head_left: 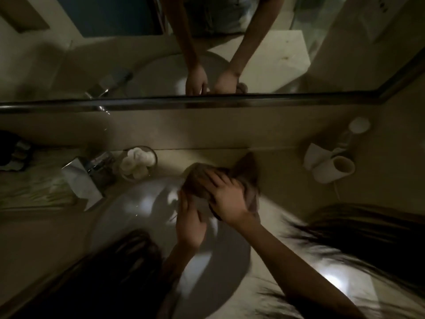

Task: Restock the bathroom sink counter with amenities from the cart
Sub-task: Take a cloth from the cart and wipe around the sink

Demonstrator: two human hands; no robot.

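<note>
Dim bathroom light falls on a pale table point(285, 187) with a round basin point(138, 203) sunk into it, below a wide mirror point(264, 54). A brown cloth point(247, 169) lies bunched at the basin's far right rim, partly on the table. The right hand point(226, 196) lies on top of it, grip released, fingers spread flat over the cloth. The left hand point(190, 217) meets the cloth's near left edge from over the basin (blur hides whether its grip is clenched on the fabric). Left of the cloth stand a glass jar point(138, 164) of white puffs and the faucet point(99, 166). A white mug point(333, 169) lies tipped at far right.
</note>
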